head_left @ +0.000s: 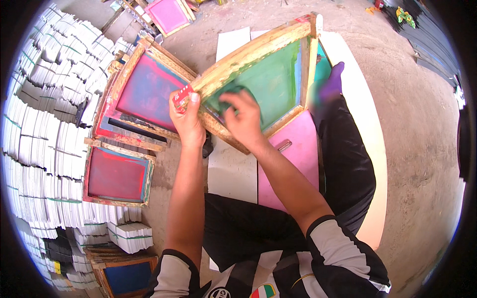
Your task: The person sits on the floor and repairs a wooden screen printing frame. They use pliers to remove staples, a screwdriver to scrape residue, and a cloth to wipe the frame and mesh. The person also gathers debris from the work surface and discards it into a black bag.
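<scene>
A wood-edged screen printing frame with green mesh is held tilted in front of me. My left hand is closed around its left corner, thumb on top, beside a red-and-white label. Against the mesh, my right hand presses a dark green cloth with curled fingers; the cloth is blurred and partly hidden by the hand. Under the frame's near edge lies a pink board with a small metal clip.
Other screen frames with red-blue mesh and red mesh lie at the left. Beyond them rise tall stacks of white paper bundles. My leg and purple-socked foot rest right of the pink board, on a pale board.
</scene>
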{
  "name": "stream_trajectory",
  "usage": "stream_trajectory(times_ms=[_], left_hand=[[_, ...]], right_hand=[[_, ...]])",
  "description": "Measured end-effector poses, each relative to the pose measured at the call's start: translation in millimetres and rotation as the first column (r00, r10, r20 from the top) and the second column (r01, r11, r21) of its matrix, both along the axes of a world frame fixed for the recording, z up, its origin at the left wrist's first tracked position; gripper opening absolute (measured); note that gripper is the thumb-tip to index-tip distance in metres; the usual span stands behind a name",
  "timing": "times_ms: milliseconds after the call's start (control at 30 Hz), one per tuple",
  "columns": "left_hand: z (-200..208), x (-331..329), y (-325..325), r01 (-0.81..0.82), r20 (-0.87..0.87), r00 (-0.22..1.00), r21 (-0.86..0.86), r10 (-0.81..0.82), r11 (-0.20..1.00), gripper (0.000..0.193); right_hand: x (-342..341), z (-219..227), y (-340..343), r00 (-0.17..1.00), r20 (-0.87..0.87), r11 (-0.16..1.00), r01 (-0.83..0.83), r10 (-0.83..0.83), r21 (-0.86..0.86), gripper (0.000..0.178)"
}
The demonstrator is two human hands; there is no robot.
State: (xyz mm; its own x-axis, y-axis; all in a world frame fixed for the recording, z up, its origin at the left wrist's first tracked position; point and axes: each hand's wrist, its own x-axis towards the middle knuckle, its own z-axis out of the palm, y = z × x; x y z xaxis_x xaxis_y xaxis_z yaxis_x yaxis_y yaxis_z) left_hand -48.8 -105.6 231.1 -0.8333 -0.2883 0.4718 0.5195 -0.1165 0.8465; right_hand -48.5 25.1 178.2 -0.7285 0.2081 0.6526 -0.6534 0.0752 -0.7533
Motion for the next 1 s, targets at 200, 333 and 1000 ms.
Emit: stream_trajectory(times_ms=[200, 333, 1000], left_hand=[[-6, 4, 0, 0.012, -0.016, 1.000, -0.008, -0.012, 1.000, 0.029], [-8, 7, -3, 0.003, -0.005, 1.000, -0.038, -0.004, 0.999, 0.029], [-8, 9, -5, 0.046, -0.020, 0.999, -0.025, -0.047, 0.999, 0.033]], right_hand=[[4, -20, 0, 0.996, -0.058, 0.938, -0.042, 0.066, 0.343, 0.031], [8, -13, 24, 0.993, 0.065, 0.916, -0.112, 0.093, 0.386, 0.033], [18, -37, 2, 0.983, -0.180, 0.907, 0.051, 0.028, 0.419, 0.051]])
